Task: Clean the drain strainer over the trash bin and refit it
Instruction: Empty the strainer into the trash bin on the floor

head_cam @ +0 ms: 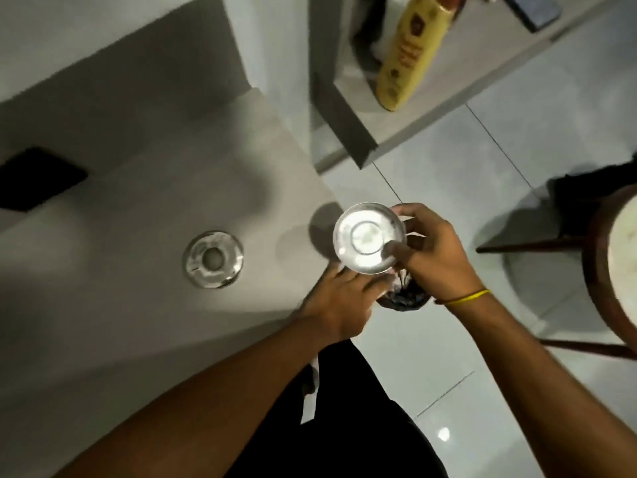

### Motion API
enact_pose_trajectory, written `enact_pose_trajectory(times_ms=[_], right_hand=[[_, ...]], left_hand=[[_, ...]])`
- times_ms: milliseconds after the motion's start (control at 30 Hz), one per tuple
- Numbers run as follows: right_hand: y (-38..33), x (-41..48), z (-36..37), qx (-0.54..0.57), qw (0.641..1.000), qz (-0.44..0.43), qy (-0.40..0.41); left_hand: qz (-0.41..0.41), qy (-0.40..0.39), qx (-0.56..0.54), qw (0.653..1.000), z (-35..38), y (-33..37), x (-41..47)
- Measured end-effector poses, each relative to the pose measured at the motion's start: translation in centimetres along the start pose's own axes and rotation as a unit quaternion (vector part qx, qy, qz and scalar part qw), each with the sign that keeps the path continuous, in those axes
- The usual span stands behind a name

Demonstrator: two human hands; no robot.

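Observation:
A round shiny metal drain strainer [368,237] is held just past the right edge of the grey sink [138,188]. My right hand [435,257] grips its right rim with thumb and fingers. Below the strainer's lower rim, my left hand [339,298] has its fingers touching or close under it. Under both hands a small dark bin with a black liner [405,300] shows on the floor, mostly hidden. The open metal drain hole [213,258] sits in the sink bottom, to the left of the strainer.
A yellow bottle [405,53] stands on a grey shelf [362,139] at the top. A round wooden stool [606,270] is at the right edge. A black square [38,179] lies on the sink's left side. Pale floor tiles [482,188] surround the bin.

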State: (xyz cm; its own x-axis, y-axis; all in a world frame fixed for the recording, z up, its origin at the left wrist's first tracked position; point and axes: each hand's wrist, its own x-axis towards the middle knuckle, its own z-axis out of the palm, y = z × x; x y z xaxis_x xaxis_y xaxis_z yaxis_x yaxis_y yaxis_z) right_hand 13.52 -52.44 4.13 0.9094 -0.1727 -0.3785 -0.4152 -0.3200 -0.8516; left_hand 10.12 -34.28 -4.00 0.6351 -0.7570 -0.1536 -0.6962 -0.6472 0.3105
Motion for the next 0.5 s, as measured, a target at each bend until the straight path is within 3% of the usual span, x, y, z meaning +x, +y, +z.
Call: enact_pose_trajectory(times_ms=[167, 300, 400, 500], right_hand=[[8.3, -0.8, -7.4, 0.065, 0.986, 0.048, 0.145], [15.7, -0.1, -8.2, -0.009, 0.966, 0.042, 0.253], [21.0, 1.9, -6.8, -0.113, 0.962, 0.033, 0.247], [26.8, 4.6, -4.7, -0.289, 0.943, 0.011, 0.164]], left_hand=[[-0.017, -0.048, 0.051, 0.997, 1.9, -0.4, 0.8], [-0.006, -0.05, 0.069, 0.996, 3.5, -1.2, 0.8], [-0.014, -0.027, 0.071, 0.997, 4.4, -1.3, 0.7], [-0.005, -0.008, 0.088, 0.996, 4.8, -1.7, 0.4]])
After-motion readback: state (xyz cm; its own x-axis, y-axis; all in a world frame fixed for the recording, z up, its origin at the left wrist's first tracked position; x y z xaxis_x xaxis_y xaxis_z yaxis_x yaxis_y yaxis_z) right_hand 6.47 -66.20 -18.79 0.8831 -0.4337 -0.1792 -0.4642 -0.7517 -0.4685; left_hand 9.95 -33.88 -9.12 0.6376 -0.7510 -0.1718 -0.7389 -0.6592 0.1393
